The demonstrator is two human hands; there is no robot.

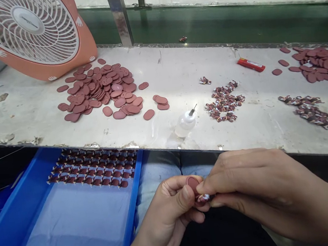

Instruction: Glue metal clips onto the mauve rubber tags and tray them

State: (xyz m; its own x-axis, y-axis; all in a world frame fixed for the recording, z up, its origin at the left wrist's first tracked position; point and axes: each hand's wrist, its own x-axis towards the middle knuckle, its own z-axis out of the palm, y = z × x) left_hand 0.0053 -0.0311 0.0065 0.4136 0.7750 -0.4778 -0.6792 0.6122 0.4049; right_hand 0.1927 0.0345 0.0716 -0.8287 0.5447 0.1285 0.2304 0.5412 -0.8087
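Between thumb and fingers, my left hand (173, 206) grips a reddish-brown oval base (192, 182) over my lap. My right hand (248, 184) pinches a small painted figurine (202, 198) against the lower end of that base; fingers partly cover it. On the bench ahead lies a heap of loose oval bases (100, 86), some with small holes. A cluster of small painted figurines (223, 102) sits farther right. Near the bench edge, a translucent squeeze bottle (185, 124) with a needle tip stands close beyond my hands.
A blue tray (138, 173) at lower left holds rows of bases with figurines on white lining. An orange fan (86, 41) stands at back left. A red packet (251, 65), more bases (320, 63) and figurines (309, 110) lie right. Behind runs a green belt (230, 26).
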